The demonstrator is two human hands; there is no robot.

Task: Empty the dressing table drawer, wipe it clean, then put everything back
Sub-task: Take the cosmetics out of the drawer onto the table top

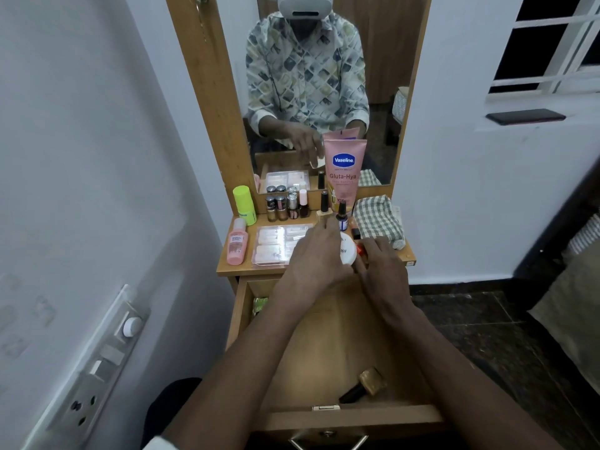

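Note:
The wooden drawer (328, 336) stands pulled out below the dressing table top (240, 269). Inside it lie a black bottle with a gold cap (363, 386) near the front right and a green packet (259, 305) at the back left. Over the top's front edge, my left hand (316, 251) grips a white round jar (347, 251). My right hand (381, 264) is beside it, its fingertips at the jar's rim and over a small orange item (360, 250). Whether it holds anything is hidden.
On the top stand a pink Vaseline tube (344, 170), a checked cloth (378, 219), several small bottles (285, 206), a green bottle (245, 204), a pink bottle (237, 243) and a clear plastic case (276, 243). The mirror is behind, a wall left, dark floor right.

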